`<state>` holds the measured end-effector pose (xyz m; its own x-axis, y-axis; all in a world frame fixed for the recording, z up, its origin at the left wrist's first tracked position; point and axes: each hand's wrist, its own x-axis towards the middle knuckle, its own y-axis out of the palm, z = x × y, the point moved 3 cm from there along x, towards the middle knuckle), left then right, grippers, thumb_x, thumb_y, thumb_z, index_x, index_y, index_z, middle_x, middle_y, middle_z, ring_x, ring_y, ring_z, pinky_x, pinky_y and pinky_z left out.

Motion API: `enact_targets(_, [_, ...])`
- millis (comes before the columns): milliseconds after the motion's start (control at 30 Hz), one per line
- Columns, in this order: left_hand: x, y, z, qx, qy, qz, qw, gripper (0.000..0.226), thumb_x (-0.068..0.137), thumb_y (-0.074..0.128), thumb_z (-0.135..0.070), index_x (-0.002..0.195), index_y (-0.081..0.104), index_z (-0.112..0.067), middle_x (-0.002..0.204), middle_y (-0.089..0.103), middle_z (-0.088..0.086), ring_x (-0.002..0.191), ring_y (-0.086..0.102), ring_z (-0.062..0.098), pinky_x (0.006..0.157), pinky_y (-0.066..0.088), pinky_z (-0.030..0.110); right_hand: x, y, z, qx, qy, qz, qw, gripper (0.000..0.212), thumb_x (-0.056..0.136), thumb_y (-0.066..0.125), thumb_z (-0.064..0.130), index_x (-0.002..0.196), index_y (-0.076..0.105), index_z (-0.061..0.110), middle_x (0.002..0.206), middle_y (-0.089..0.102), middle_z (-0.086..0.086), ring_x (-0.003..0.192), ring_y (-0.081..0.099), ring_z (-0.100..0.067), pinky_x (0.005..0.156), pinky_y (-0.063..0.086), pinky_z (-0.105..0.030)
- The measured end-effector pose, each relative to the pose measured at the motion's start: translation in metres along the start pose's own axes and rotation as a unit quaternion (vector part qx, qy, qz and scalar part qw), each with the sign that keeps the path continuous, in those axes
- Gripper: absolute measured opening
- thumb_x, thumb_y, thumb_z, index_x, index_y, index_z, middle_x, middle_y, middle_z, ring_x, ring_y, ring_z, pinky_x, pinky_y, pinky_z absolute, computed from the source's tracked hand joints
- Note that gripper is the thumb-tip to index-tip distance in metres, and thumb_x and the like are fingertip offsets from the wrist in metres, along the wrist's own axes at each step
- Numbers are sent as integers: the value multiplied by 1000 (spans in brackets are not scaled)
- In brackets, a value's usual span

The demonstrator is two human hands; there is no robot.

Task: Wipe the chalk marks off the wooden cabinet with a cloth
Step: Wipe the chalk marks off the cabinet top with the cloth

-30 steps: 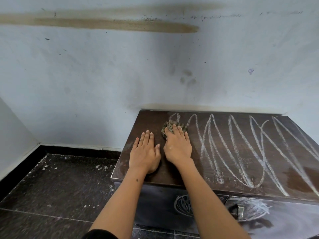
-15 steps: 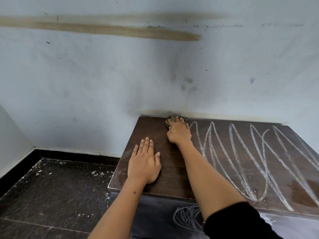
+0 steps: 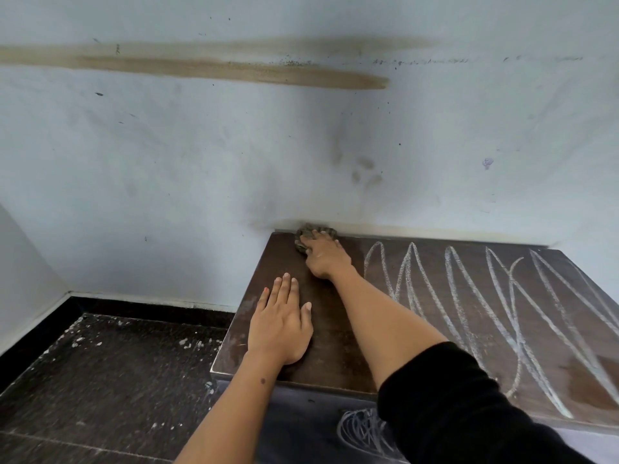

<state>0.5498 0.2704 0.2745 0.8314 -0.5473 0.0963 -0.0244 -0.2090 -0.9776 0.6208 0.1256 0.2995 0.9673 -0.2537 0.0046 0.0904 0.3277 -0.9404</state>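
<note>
Two hands (image 3: 326, 257) on cabinet (image 3: 278, 259); no legible writing.

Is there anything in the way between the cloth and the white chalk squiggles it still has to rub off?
Nothing visible is. The right hand presses the cloth at the cabinet top's back edge, and only bare wood lies between it and the nearest chalk marks to its right. The left hand rests flat nearer the front, off that path.
</note>
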Motion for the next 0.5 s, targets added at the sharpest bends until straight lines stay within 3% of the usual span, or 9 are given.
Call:
enact_targets(133, [-1, 2, 0, 0, 0, -1, 1000, 58, 101, 13, -38, 150, 2, -11, 159, -3, 4, 145, -6, 14, 119, -3, 32, -4, -14, -44, 2, 71, -33, 997, 54, 98, 35, 16, 149, 22, 22, 159, 9, -4, 146, 4, -22, 118, 5, -40])
enact_targets(267, [0, 4, -1, 2, -6, -16, 1000, 58, 100, 14, -38, 150, 4, -11, 159, -1, 4, 146, -5, 15, 119, -2, 33, -2, -11, -44, -13, 107, -69, 992, 55, 95, 36, 14, 149, 25, 19, 158, 13, -7, 146, 6, -25, 119, 5, -42])
enact_targets(500, [0, 5, -2, 1, -6, -13, 1000, 73, 86, -1, -43, 150, 3, -10, 159, -1, 5, 146, -5, 15, 118, -4, 32, 24, 12, 20, -23, -20, -13, 999, 51, 100, 32, 19, 150, 20, 20, 159, 9, -6, 146, 6, -23, 119, 4, -41])
